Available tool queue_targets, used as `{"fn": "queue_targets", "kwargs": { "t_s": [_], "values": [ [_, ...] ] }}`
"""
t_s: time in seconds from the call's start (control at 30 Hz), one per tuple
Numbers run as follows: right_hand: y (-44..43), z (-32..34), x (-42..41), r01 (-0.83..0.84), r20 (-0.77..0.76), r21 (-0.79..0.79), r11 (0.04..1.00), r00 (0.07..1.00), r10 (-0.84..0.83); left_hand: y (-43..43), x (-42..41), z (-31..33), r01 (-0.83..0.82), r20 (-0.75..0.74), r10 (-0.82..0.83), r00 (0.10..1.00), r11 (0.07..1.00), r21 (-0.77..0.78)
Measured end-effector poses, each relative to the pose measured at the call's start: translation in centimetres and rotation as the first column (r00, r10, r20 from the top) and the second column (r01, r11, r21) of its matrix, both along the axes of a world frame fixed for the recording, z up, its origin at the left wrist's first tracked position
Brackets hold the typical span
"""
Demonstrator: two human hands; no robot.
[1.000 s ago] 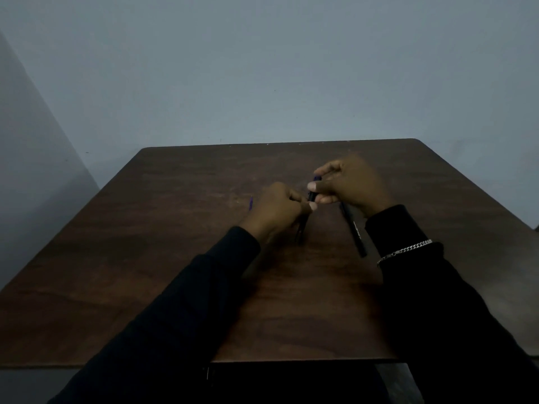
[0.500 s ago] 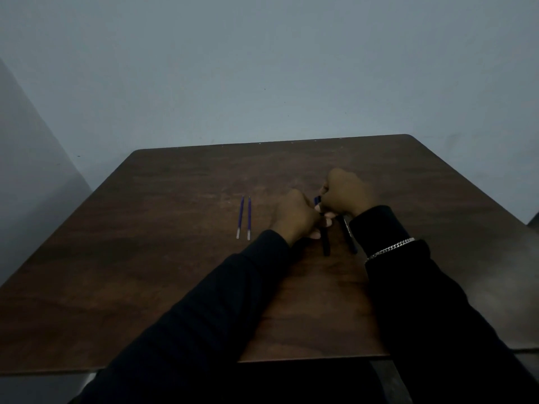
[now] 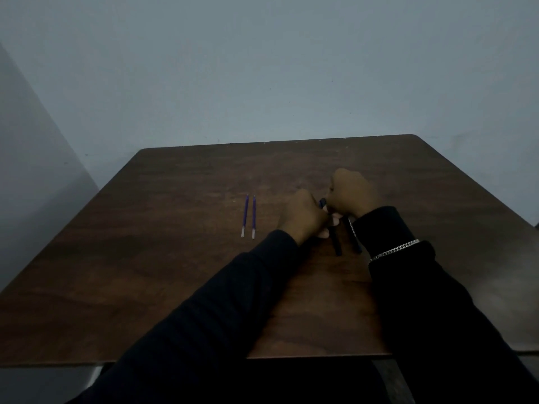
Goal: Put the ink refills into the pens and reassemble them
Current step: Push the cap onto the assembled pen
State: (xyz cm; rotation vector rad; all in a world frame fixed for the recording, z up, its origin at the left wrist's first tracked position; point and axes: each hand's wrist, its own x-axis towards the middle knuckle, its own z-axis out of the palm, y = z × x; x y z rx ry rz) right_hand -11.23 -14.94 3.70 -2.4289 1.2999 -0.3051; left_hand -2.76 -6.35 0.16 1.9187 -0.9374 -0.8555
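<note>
Dark pen (image 3: 337, 243) partly under left hand (image 3: 303, 220)

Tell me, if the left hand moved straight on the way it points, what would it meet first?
The left hand points toward the right hand, so it would likely meet that first; both grip the dark pen between them.

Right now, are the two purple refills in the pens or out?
Out: the refills lie bare, side by side, on the table.

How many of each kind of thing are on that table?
Refills: 2
Pens: 2
Total: 4
</note>
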Motion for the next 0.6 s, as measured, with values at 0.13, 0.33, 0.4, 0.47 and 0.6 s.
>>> {"fn": "queue_targets", "kwargs": {
  "t_s": [0.13,0.33,0.4,0.47,0.6],
  "values": [
    [0.2,0.2,0.0,0.023,0.021,-0.02,1.0,1.0,-0.022,0.4,0.1,0.1,0.024,-0.027,-0.025,0.999,1.0,-0.016],
    [0.7,0.8,0.2,0.035,0.129,-0.034,0.999,0.991,-0.031,2.2,1.3,1.3,-0.035,-0.017,0.034,0.999,0.999,-0.008],
    [1.4,1.2,0.4,0.002,0.198,-0.027,1.0,0.98,0.003,3.6,3.1,2.1,-0.079,0.156,0.08,0.984,0.997,-0.014],
    [2.7,1.5,1.0,-0.059,0.288,0.005,0.998,0.956,0.055,5.2,5.4,3.3,-0.148,0.304,0.152,0.941,0.988,-0.036],
    [5.9,1.2,3.5,-0.2,0.323,0.133,0.971,0.935,0.148,7.7,9.6,5.2,-0.266,0.37,0.248,0.895,0.964,-0.003]
  ]
}}
